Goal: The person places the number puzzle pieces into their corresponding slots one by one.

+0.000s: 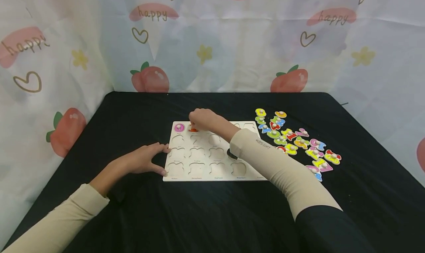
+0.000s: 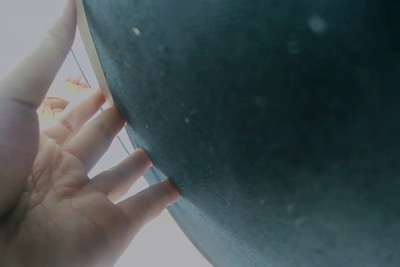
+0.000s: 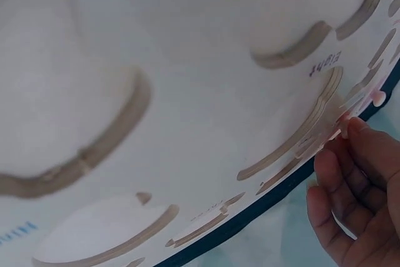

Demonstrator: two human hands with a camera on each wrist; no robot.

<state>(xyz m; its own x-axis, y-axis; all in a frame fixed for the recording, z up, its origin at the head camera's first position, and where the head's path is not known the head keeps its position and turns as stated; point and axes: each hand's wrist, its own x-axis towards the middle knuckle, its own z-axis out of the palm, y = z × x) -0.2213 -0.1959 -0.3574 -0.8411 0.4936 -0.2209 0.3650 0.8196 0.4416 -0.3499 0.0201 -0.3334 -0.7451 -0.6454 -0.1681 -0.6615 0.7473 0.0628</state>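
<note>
A white wooden number board (image 1: 206, 178) with shaped recesses and printed number words lies on the black table. My left hand (image 1: 146, 159) rests against its left edge, thumb at the lower corner and fingers spread farther up. At the board's top row, my right hand (image 1: 204, 119) pinches a small red-orange number piece (image 1: 193, 130) over the second recess, partly hiding it. In the right wrist view, thumb and fingertips meet on this piece (image 3: 343, 127). A round pink number piece (image 1: 179, 127) with a knob sits in the top-left recess.
Colourful knobbed number pieces (image 1: 301, 142) lie in a loose cluster right of the board, some overlapping. My right forearm sleeve (image 1: 279, 168) crosses over the board's right side and hides part of it. A printed cloth backdrop (image 1: 232, 42) stands behind the table's far edge.
</note>
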